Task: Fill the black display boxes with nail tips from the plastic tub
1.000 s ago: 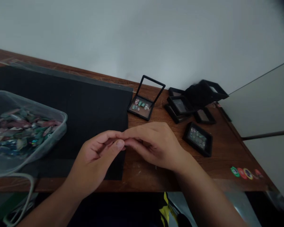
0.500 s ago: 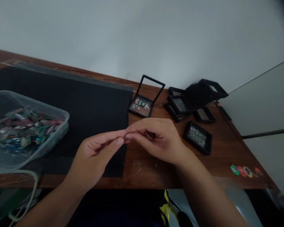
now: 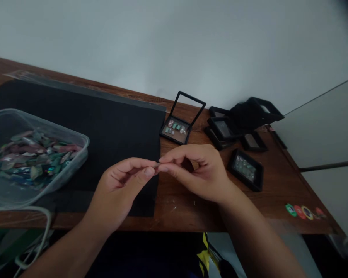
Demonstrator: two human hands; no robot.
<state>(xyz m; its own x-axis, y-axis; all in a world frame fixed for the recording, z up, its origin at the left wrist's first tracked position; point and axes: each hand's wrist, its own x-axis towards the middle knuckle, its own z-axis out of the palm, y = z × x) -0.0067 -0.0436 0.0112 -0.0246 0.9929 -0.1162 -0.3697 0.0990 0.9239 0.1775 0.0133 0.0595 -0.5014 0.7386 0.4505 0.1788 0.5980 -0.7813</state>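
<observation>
My left hand [image 3: 120, 189] is closed in a pinch, thumb against the forefinger. Fingertip to fingertip with it, my right hand [image 3: 198, 170] pinches too. A tiny greyish sliver shows where the tips meet, above the mat's right edge; its kind is too small to make out. Just beyond the hands, an open black display case [image 3: 174, 139] has its framed lid raised, with several small green, pink and clear pieces [image 3: 178, 127] inside. At the left, a clear plastic tub [image 3: 85, 144] holds a heap of small colourful pieces [image 3: 36, 154], some seemingly in shiny wrapping.
A black mat [image 3: 118, 127] covers the left of the wooden table [image 3: 185, 216]. To the right are several stacked black cases [image 3: 223, 129] and a closed case [image 3: 246, 169] with pieces inside. Round stickers [image 3: 306, 212] mark the front right edge. A white cable [image 3: 48, 222] hangs at the left.
The whole view has shifted slightly, so the table things appear a little further right. My fingertips have parted slightly, and a bit of the small thing now shows between them.
</observation>
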